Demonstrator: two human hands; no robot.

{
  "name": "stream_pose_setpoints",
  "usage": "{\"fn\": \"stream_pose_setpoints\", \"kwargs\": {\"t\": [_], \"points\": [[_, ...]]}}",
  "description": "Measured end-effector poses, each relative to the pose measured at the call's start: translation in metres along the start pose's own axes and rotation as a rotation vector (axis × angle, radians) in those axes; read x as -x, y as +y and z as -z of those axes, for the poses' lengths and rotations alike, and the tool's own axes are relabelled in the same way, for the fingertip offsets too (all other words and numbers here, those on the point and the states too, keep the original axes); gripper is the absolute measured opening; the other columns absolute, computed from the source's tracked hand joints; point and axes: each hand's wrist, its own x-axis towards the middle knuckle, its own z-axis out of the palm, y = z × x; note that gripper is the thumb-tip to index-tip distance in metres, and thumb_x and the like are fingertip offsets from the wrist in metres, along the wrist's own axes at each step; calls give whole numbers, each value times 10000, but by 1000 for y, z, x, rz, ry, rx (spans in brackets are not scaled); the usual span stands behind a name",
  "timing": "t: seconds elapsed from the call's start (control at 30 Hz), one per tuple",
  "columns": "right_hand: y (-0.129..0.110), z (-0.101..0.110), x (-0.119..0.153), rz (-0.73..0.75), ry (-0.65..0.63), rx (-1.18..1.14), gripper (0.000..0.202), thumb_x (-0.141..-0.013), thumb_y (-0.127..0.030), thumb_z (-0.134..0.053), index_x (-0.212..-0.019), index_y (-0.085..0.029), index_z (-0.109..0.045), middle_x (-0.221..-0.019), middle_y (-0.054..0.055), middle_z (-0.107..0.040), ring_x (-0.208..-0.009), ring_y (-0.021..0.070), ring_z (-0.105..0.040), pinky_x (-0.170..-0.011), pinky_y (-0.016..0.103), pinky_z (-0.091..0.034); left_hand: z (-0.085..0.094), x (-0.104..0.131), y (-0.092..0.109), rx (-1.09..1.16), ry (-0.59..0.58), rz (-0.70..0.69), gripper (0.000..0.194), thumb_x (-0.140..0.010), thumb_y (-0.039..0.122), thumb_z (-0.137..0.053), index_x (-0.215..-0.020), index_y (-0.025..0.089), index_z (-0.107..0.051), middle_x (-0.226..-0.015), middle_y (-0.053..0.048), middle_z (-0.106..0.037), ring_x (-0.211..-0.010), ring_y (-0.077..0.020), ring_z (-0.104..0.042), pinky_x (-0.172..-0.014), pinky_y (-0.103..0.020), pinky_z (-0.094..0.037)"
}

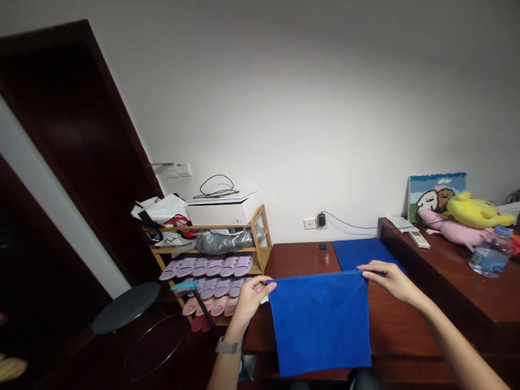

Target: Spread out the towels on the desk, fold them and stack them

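A blue cloth [323, 325] hangs spread out between my two hands, its top edge pulled nearly straight. My left hand [255, 295] pinches the upper left corner; a grey band is on that wrist. The upper right corner is pinched by my right hand [388, 279]. Behind it, a second blue cloth [363, 253] lies flat on the brown wooden table [298, 257], partly covered from view by the held cloth and my right hand.
On the left stands a shoe rack [260, 260] with slippers, a white box [219, 211] on top, and a round stool [127, 307] nearby. The raised right-hand surface holds a remote [419, 239], plush toys [455, 228] and a water bottle [491, 254]. A plugged-in charger [322, 219] trails a cable.
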Motion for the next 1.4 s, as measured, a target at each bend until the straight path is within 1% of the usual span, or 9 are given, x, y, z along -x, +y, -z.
{"fn": "stream_pose_setpoints", "kwargs": {"t": [0.3, 0.5, 0.7, 0.83, 0.97, 1.07, 1.2, 1.3, 1.4], "points": [[-3, 3, 30, -124, 47, -66, 582, -797, -770, -701, -967, -231, -842, -1051, 104, -812, -1007, 297, -737, -932, 377, -574, -11, 8, -10, 111, -55, -89, 392, -696, 515, -890, -694, 193, -667, -697, 12, -645, -673, -128, -588, -640, -234, -477], [-7, 7, 51, -114, 135, -27, 549, -803, -760, -698, -950, -253, -847, -1037, 105, -814, -977, 288, -745, -940, 384, -589, -16, 26, 6, 141, -7, -128, 391, -748, 515, -854, -700, 199, -630, -689, 29, -564, -640, -115, -523, -590, -222, -433], [-6, 7, 50, -119, 216, -6, 462, -814, -702, -730, -978, -286, -852, -1050, 82, -819, -1007, 280, -751, -962, 375, -598, -21, 15, 8, 140, 12, -30, 374, -784, 528, -817, -780, 209, -621, -664, 55, -520, -607, -107, -491, -565, -213, -415], [34, -11, 13, -138, 242, -77, 456, -842, -661, -723, -1031, -262, -836, -1110, 84, -810, -1034, 269, -742, -918, 357, -609, -31, -43, -36, 48, -1, -57, 387, -763, 549, -819, -804, 206, -647, -714, 28, -617, -671, -137, -586, -627, -234, -475], [105, -40, -59, -165, 281, -60, 455, -860, -615, -671, -1043, -225, -815, -1073, 102, -812, -937, 254, -753, -847, 368, -624, -54, -123, -90, -230, 25, -142, 452, -814, 657, -696, -817, 206, -667, -763, -30, -692, -730, -195, -671, -689, -308, -555], [145, -73, -102, -208, 363, 69, 418, -918, -524, -553, -1082, -225, -796, -1069, 106, -806, -1005, 266, -746, -941, 430, -601, -77, -156, -122, -376, 105, -165, 486, -848, 668, -622, -946, 200, -706, -891, -94, -727, -871, -267, -708, -822, -430, -590], [173, -143, -78, -265, 413, 164, 429, -943, -433, -476, -1113, -192, -787, -1195, 155, -771, -1204, 324, -681, -1123, 553, -479, -99, -116, -176, -494, 96, -183, 389, -887, 559, -612, -993, 212, -753, -1102, -149, -737, -1093, -336, -691, -1020, -555, -534], [192, -208, -6, -235, 298, 336, 456, -989, -444, -429, -1205, -238, -774, -1357, 117, -714, -1301, 316, -632, -1146, 522, -472, -98, -41, -235, -743, -94, -252, 374, -989, 459, -498, -1159, 258, -764, -1290, -110, -733, -1222, -310, -672, -1086, -531, -523], [213, -258, 63, -276, 128, 493, 532, -1024, -516, -407, -1460, -304, -626, -1560, 41, -562, -1459, 309, -496, -1223, 538, -393, -85, 25, -289, -989, -256, -270, 478, -1046, 452, -430, -1476, 319, -590, -1565, -46, -571, -1431, -276, -537, -1181, -504, -463]]}}
